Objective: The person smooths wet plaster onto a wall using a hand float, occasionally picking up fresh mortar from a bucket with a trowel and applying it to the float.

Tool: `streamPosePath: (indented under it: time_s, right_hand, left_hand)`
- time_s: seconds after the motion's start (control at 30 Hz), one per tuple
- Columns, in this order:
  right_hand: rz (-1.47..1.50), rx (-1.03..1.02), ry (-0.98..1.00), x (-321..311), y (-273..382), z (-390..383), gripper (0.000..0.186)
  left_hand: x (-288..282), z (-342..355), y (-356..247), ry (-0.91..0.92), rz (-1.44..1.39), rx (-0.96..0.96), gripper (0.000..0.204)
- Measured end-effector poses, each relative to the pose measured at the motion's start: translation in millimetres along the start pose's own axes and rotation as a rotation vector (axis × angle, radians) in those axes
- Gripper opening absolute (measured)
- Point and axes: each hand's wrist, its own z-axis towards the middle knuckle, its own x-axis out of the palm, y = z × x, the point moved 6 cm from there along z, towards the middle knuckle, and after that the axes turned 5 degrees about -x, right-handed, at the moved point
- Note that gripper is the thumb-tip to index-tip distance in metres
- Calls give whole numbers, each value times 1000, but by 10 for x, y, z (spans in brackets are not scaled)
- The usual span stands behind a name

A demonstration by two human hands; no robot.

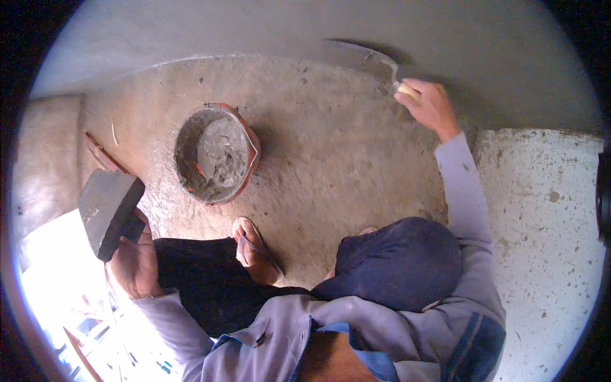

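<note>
My right hand point(431, 109) is closed round the light wooden handle of a trowel point(363, 49), its arm stretched far forward. The trowel's dark blade lies against the smooth grey wall point(254, 28), just above where wall and floor meet. At the left, my left hand point(135, 262) grips a dark grey plastering float point(109, 210) from underneath, with the flat face turned up and outward. Between the two hands, nearer the left, a reddish bucket point(247, 140) holds wet grey mortar point(223, 149); mortar also coats its inner wall.
Brown concrete floor point(337, 146) spreads around the bucket. A reddish strip of wood point(102, 153) lies behind the float. A white, grey-spattered surface point(541, 254) runs along the right. My sandalled foot point(254, 251) rests close to the bucket. Bright light washes out the lower left.
</note>
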Motion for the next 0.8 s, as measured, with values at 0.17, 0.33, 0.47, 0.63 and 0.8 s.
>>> streamPosePath:
  time_s: [0.17, 0.33, 0.47, 0.63, 0.8]
  right_hand:
    - [-101, -179, -106, -344, 79, -436, 46]
    - [-216, 1, 44, -35, -396, -527, 42]
    - [-199, 161, 235, 76, -452, -374, 45]
    - [-275, 35, 57, -52, -613, -257, 36]
    - [-138, -79, -203, -505, -55, -507, 39]
  left_hand:
    - [-40, -29, 8, -38, -16, 19, 36]
    - [-5, 44, 56, -42, 2, -21, 35]
    - [58, 67, 108, -24, 9, -41, 35]
    - [6, 182, 134, -16, 56, 7, 37]
    - [77, 192, 216, 1, -3, -81, 38]
